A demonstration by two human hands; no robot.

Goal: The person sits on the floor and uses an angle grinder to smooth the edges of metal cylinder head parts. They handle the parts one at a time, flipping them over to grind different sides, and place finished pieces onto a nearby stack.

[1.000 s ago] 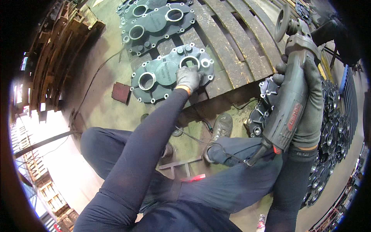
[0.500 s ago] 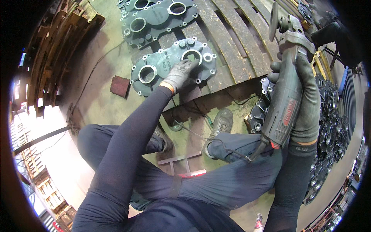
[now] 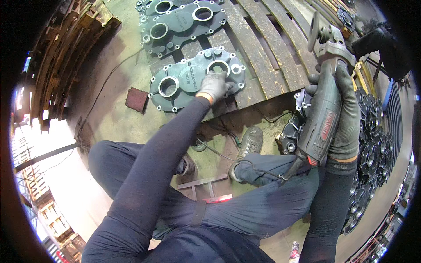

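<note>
A grey-green cast metal cover with two large ringed holes and small bosses round its edge lies on the near end of a wooden pallet. My gloved left hand rests on its near right part, fingers apart and fingertips at the right ring. No object shows in that hand. My gloved right hand is wrapped round the body of an angle grinder, held upright over my right knee. The grinder's disc points up, away from the cover. Whether it spins I cannot tell.
More covers lie farther up the pallet. A dark red abrasive pad is on the floor at left. A cable hangs from the grinder across my legs. Black castings fill the right side; stacked pallets stand at left.
My left hand has slid a little to the right along the cover, its fingers more spread. The grinder sits slightly lower in view, still in my right hand.
</note>
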